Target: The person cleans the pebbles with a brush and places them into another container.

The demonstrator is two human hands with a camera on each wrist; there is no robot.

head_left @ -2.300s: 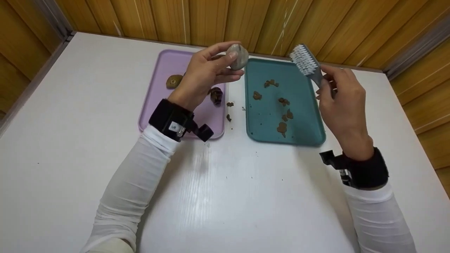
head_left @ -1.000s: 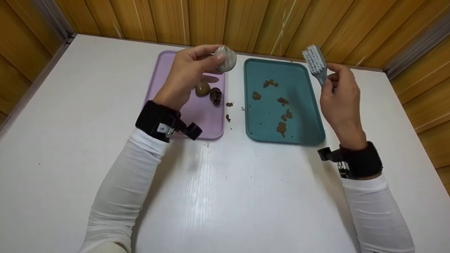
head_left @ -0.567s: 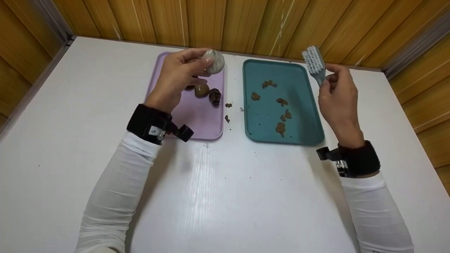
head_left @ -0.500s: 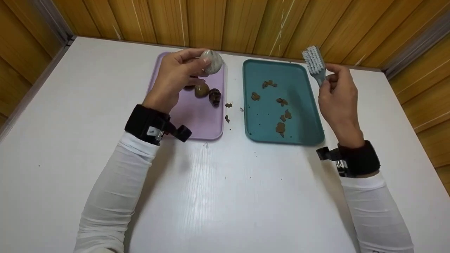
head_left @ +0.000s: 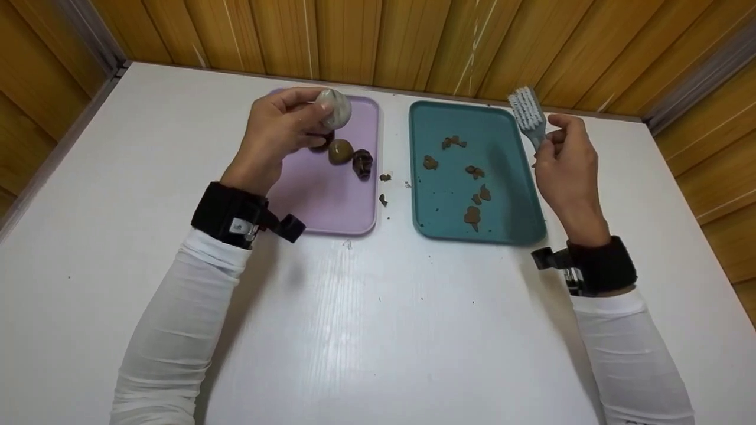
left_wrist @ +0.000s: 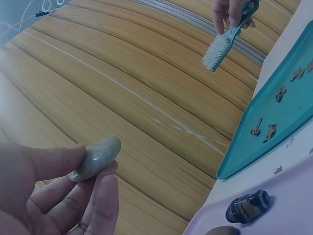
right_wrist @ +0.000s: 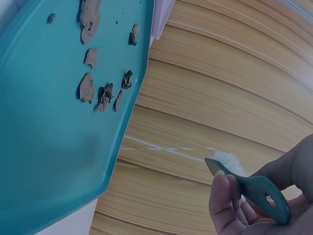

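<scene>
— Grey stone, smooth, one item: we log it pinched between thumb and curled fingertips of the left hand, held above the far edge of the lilac tray, not touching it.

— Agreed. Brush, white bristles, teal handle: our right hand has its fingers wrapped round the handle, bristles up, beyond the teal tray's far right corner, well apart from the stone.

— Step in hand, as we judge it: a cleaned stone going to the lilac tray, beside the brown stone and the dark banded stone lying there. The next move would call for lowering it onto bare tray and easing the pinch without knocking those two.

— View notes. Our left wrist view alone shows the stone's clean glossy face and the pinch close up; our right wrist view shows the hole in the brush handle. Only our head view places mud scraps on the teal tray and crumbs on the white table between the trays.
</scene>
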